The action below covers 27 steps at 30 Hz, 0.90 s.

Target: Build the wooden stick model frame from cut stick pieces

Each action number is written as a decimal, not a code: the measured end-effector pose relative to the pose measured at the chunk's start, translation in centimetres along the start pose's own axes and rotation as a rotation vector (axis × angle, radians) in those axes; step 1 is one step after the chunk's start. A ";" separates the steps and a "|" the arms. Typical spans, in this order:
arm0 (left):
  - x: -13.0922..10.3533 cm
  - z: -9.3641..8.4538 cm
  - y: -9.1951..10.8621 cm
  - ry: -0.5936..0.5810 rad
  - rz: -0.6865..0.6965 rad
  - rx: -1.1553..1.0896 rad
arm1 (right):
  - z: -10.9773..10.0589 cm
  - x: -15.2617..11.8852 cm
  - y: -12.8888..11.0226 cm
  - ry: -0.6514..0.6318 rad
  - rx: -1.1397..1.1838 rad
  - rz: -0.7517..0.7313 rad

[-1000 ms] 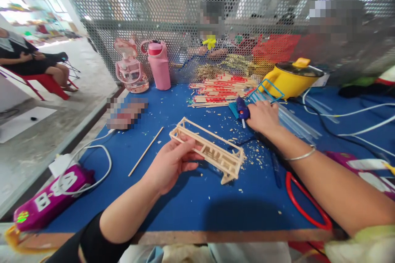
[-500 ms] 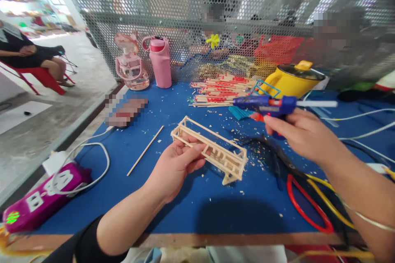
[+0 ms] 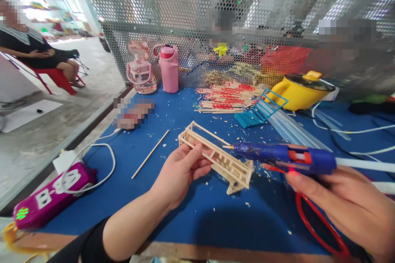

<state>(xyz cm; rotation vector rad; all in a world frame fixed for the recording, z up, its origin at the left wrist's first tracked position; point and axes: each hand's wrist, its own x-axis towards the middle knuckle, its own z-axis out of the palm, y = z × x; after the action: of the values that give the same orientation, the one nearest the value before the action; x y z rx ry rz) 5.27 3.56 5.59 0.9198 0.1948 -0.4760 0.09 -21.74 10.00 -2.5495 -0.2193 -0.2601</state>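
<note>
Head view: my left hand (image 3: pixel 180 172) pinches the stick frame (image 3: pixel 226 160) toward its left end, thumb over the near rail and fingers curled underneath, so the piece is held out between my two hands, low over the counter (image 3: pixel 173 226). I can't tell whether its right end touches down. My right hand (image 3: pixel 342 197) is wrapped around the glue gun (image 3: pixel 265 154), though the gun hides part of that grip. Its tip points left at the frame's far rail; touching or just short of it, I can't say.

I'd judge the frame very light, dry rather than slippery, stiff along its length but fragile at the joints and along that thin far rail. The safest hold looks to be the near rail beside a crosspiece, squeezed gently, fingers clear of the tip. Left of my left hand lies a loose stick (image 3: pixel 150 154); beyond both hands, a pile of sticks (image 3: pixel 228 96).
</note>
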 end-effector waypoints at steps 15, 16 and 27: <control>-0.1 -0.1 0.1 0.001 0.006 0.061 | 0.7 1.2 -2.1 -0.025 -0.067 -0.247; -0.1 -0.1 0.1 0.001 0.006 0.066 | 0.7 1.2 -2.1 -0.022 -0.071 -0.248; 0.0 -0.3 0.1 -0.030 0.011 0.077 | 1.0 1.2 -2.3 0.018 -0.153 -0.266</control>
<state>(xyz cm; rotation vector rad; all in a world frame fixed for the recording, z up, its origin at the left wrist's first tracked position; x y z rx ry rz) 5.33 3.82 5.48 0.9879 0.1449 -0.4893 0.92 -19.18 10.66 -2.6652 -0.5522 -0.4145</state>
